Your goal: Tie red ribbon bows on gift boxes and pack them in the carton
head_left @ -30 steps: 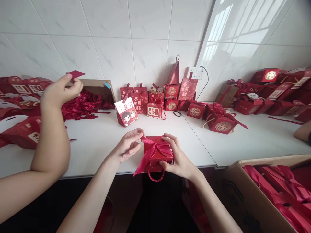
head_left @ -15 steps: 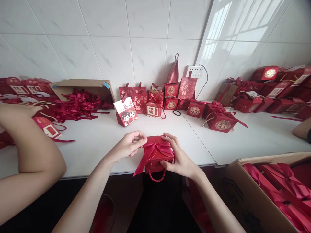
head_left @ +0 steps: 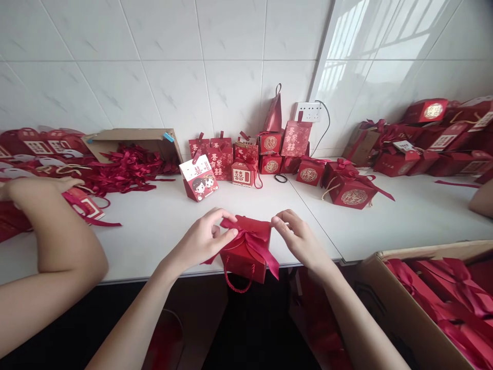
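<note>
A small red gift box (head_left: 246, 259) sits at the table's front edge, partly jutting over it. A crimson satin ribbon bow (head_left: 250, 239) lies across its top, one tail hanging down the right side. The box's twisted red cord handle (head_left: 236, 289) droops at the front. My left hand (head_left: 202, 239) has thumb and forefinger around the bow's left loop, over the box's left top edge. Beside the right top corner, my right hand (head_left: 300, 241) is off the box's side, its fingers bent and slightly apart, holding nothing I can see.
Decorated red boxes (head_left: 242, 174) stand along the tiled wall, with a power strip (head_left: 308, 111) behind. A carton of ribbon bows (head_left: 131, 164) lies back left. Another person's arm (head_left: 69, 231) reaches in at left. A cardboard box (head_left: 385, 277) of ribboned boxes stands lower right.
The red box has turned, and its ribbon tail now hangs on the right. My right hand has let go of the box's side and moved right. My left hand has come onto the bow.
</note>
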A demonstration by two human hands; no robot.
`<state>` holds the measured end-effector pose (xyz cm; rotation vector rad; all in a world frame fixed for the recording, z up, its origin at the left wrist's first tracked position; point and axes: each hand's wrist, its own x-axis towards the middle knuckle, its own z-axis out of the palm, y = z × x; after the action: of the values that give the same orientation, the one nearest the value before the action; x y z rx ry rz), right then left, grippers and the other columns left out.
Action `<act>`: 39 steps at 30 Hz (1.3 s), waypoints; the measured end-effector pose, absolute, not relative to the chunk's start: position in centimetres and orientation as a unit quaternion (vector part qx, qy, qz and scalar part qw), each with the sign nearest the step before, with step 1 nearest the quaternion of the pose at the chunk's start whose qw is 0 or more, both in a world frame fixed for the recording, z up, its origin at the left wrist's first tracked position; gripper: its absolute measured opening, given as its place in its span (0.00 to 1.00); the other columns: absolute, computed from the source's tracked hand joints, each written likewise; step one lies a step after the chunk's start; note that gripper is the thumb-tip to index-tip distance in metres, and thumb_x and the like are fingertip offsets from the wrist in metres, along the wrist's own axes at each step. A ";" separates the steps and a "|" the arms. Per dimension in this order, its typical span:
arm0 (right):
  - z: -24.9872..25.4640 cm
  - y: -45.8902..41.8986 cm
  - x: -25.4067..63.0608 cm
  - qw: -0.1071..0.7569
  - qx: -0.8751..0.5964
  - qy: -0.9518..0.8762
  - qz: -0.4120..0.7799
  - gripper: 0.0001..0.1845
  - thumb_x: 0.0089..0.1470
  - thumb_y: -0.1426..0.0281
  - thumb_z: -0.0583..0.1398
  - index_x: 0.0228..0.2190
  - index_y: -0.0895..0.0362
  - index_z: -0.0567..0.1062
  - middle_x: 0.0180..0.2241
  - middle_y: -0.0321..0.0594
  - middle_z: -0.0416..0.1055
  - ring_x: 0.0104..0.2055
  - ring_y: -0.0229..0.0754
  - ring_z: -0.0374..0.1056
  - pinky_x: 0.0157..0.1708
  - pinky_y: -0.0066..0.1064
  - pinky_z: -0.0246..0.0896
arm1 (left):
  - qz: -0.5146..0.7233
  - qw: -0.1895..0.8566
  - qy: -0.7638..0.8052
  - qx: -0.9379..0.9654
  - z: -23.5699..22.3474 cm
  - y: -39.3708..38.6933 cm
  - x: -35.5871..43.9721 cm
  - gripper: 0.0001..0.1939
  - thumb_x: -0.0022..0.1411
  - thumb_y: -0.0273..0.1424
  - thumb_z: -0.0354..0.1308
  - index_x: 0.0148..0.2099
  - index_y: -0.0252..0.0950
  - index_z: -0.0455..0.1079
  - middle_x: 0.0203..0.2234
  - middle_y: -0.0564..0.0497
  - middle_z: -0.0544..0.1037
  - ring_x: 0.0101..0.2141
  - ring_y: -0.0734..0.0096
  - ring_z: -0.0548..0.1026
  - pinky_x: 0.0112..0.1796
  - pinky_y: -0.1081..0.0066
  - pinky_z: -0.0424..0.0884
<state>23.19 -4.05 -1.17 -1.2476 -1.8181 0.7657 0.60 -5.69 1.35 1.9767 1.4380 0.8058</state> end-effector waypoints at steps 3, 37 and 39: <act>-0.4 -4.7 23.2 0.355 -0.518 -0.722 0.291 0.26 0.57 0.49 0.48 0.21 0.55 0.64 0.21 0.33 0.59 0.23 0.35 0.55 0.24 0.27 0.53 | 0.317 0.157 0.536 0.767 1.3 -5.8 0.8 0.16 0.58 0.39 0.55 0.48 0.40 0.65 0.47 0.49 0.65 0.25 0.79 0.69 0.27 0.73 0.69; -0.6 -10.5 22.6 0.458 -0.342 -0.821 0.003 0.14 0.55 0.63 0.59 0.44 0.53 0.68 0.40 0.47 0.68 0.45 0.49 0.67 0.40 0.39 0.67 | 0.531 0.102 0.366 0.757 -3.4 -10.4 4.4 0.13 0.59 0.23 0.50 0.46 0.39 0.64 0.43 0.44 0.67 0.47 0.61 0.67 0.46 0.61 0.68; -1.4 -10.5 21.8 0.390 -0.299 -0.871 -0.010 0.24 0.54 0.58 0.59 0.49 0.57 0.66 0.46 0.51 0.67 0.51 0.52 0.64 0.46 0.43 0.65 | 0.542 0.116 0.396 0.732 -2.7 -9.2 4.0 0.11 0.60 0.23 0.49 0.44 0.39 0.65 0.45 0.46 0.67 0.49 0.62 0.67 0.49 0.61 0.67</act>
<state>21.82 -10.49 -1.44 -0.7588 -2.2131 -0.0250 3.99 -9.17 -2.71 2.1442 1.1593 1.5884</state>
